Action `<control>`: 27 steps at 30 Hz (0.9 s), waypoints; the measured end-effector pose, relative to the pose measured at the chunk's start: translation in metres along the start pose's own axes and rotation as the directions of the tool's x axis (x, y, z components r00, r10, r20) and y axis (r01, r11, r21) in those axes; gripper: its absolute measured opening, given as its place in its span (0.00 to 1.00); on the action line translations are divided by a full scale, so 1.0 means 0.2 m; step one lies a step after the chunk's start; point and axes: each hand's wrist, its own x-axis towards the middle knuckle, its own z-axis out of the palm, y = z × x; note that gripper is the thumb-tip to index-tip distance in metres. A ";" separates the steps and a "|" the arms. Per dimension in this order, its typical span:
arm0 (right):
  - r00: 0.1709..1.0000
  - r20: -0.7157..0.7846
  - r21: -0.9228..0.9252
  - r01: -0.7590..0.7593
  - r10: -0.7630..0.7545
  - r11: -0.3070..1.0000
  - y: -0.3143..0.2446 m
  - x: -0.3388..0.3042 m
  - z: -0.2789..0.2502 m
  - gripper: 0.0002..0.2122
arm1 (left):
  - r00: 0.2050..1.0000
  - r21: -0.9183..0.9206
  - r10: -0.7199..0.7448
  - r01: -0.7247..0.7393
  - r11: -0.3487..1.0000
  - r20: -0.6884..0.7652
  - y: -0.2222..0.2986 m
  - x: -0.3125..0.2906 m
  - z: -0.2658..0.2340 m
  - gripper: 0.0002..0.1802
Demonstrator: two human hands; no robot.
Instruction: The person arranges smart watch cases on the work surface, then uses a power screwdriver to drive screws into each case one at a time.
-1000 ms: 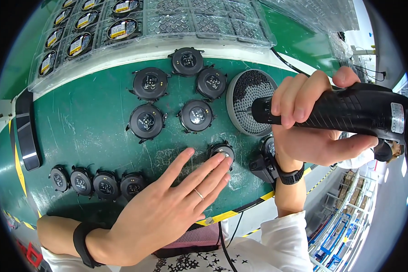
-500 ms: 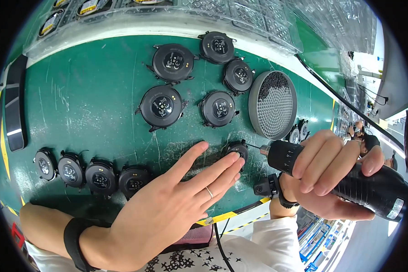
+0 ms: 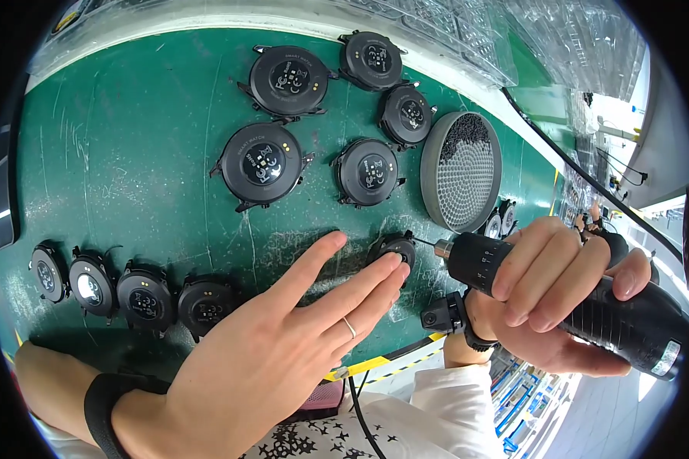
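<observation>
My left hand (image 3: pixel 275 352) lies over the near part of the table with its fingers stretched out. Its fingertips rest on a black round smartwatch case (image 3: pixel 396 242), partly hidden beneath them; the index finger is spread away from the others. My right hand (image 3: pixel 547 287) is wrapped round a black electric screwdriver (image 3: pixel 475 264) held nearly level, bit pointing left. The thin bit (image 3: pixel 426 242) reaches the case's right edge, where a lug sits; whether it is seated in a screw is too small to tell. Beyond the hands, several similar cases, including one watch case (image 3: pixel 367 172), lie back side up.
A round grey dish (image 3: pixel 429 195) with a dimpled floor holds tiny black pieces at its far side. More watch cases (image 3: pixel 145 298) stand in a row at left. Clear plastic trays (image 3: pixel 436 38) line the far edge. A black cable (image 3: pixel 559 153) runs along the right.
The whole view has shifted slightly, so the cases at left and the far trays sit farther out. Both hands, the screwdriver and the touched case keep nearly the same places relative to each other.
</observation>
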 end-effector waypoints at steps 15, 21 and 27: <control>0.999 -0.034 0.084 -0.005 0.008 0.996 -0.04 0.01 -0.03 0.28 | 0.980 -0.145 0.033 -0.062 0.988 -0.194 -0.06 0.01 0.00 0.23; 0.987 -0.158 0.263 0.011 0.031 0.965 -0.06 0.00 0.00 0.27 | 0.917 -0.689 -0.296 0.031 0.724 -0.269 -0.13 0.09 0.02 0.14; 0.964 -0.252 0.332 0.005 0.084 0.943 -0.09 0.01 0.03 0.27 | 0.860 -0.850 -0.412 -0.047 0.524 -0.301 -0.12 0.15 0.08 0.11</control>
